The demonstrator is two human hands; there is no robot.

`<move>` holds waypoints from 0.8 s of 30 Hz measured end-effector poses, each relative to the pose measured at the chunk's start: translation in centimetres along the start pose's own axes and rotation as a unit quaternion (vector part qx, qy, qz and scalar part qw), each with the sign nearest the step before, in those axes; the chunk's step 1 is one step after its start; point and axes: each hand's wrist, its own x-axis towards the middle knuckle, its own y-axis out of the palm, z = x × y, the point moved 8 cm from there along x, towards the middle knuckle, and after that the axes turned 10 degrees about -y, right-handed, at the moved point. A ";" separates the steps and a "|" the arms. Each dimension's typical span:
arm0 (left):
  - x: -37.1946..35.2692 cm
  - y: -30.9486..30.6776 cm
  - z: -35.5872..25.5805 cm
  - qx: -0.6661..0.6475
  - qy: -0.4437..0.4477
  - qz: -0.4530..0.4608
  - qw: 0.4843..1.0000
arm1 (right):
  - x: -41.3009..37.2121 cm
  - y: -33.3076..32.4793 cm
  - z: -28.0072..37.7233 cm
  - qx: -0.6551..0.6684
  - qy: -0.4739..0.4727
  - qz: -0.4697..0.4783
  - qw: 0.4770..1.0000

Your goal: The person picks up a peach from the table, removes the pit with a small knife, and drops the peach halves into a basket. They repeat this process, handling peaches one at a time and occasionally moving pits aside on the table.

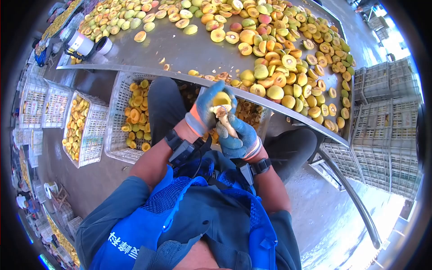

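Observation:
My left hand (208, 109), in a blue-coated glove, is closed around a yellow peach half (221, 100) above the lap. My right hand (239, 140), gloved the same way, grips a short tool with a pale handle (228, 125). The tool's upper end meets the lower side of the fruit, where brownish flesh or pit shows; its tip is hidden. Both hands are close together, just in front of the metal table's edge (180, 80). Many cut peaches (288, 61) lie on the table, several with pits showing.
A white plastic crate (118, 150) of peach halves stands left of my leg, and another full crate (92, 143) lies farther left. Fruit scraps lie in a container below my hands. Stacked crates (382, 135) rise at right. A white cylindrical container (80, 42) sits on the table's left end.

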 end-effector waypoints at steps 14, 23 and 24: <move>-7.0 -2.6 -17.4 0.742 0.322 -0.332 0.486 | -2.2 -9.5 1.8 -0.809 0.032 -0.248 0.532; 15.6 1.6 -3.9 0.824 0.075 -0.225 0.515 | -5.8 -7.8 4.0 -0.759 -0.084 -0.330 0.556; 16.1 1.5 -3.6 0.830 0.070 -0.220 0.507 | -6.1 -7.3 4.1 -0.759 -0.121 -0.329 0.548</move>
